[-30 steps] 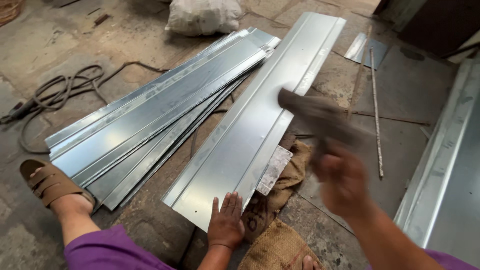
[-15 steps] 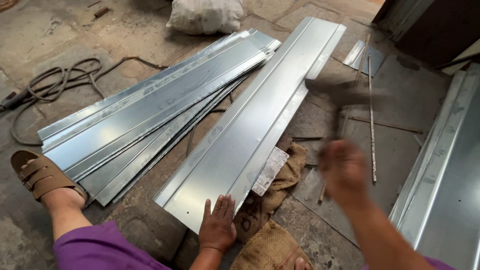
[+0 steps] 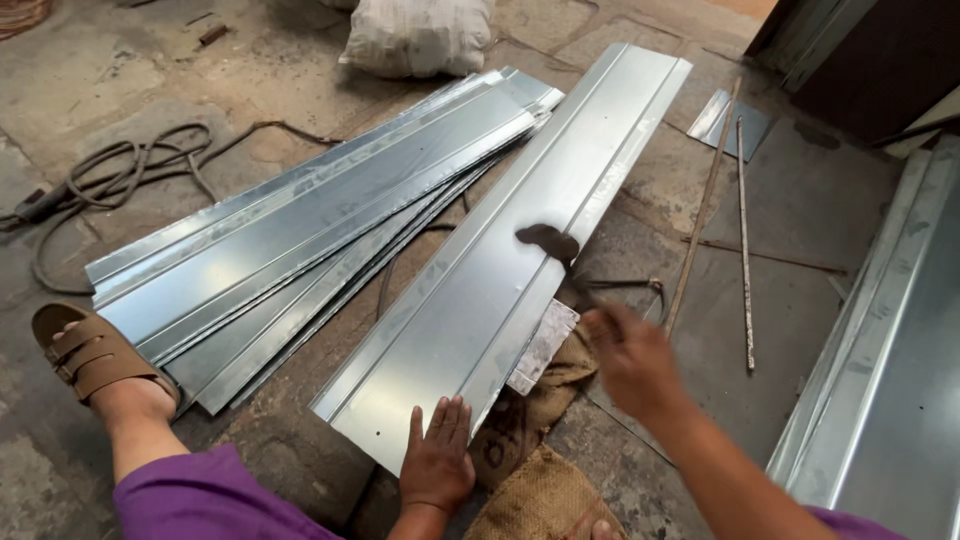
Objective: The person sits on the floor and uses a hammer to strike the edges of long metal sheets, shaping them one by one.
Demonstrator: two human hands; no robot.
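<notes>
Left hand (image 3: 437,462) lies flat, fingers spread, pinning the near end of the long galvanised sheet-metal panel (image 3: 520,260); it grips nothing, only presses. Right hand (image 3: 632,362) is motion-blurred, closed round the handle of a hammer (image 3: 550,243) whose dark head sits over the panel's right-hand rib, about mid-length. I can't tell whether the head touches the metal. The panel runs diagonally from my knees up toward the far right, its near right edge resting on a small block (image 3: 543,345) and burlap sacking (image 3: 535,490). I'd judge good form here means firm palm pressure, fingers well away from the strike line, and square blows over the supported edge. Left, a sandalled foot (image 3: 95,360), then a stack of similar panels (image 3: 300,230). Thin rods (image 3: 742,230) lie right. Farther off: coiled cable (image 3: 120,175), white sack (image 3: 418,35).
</notes>
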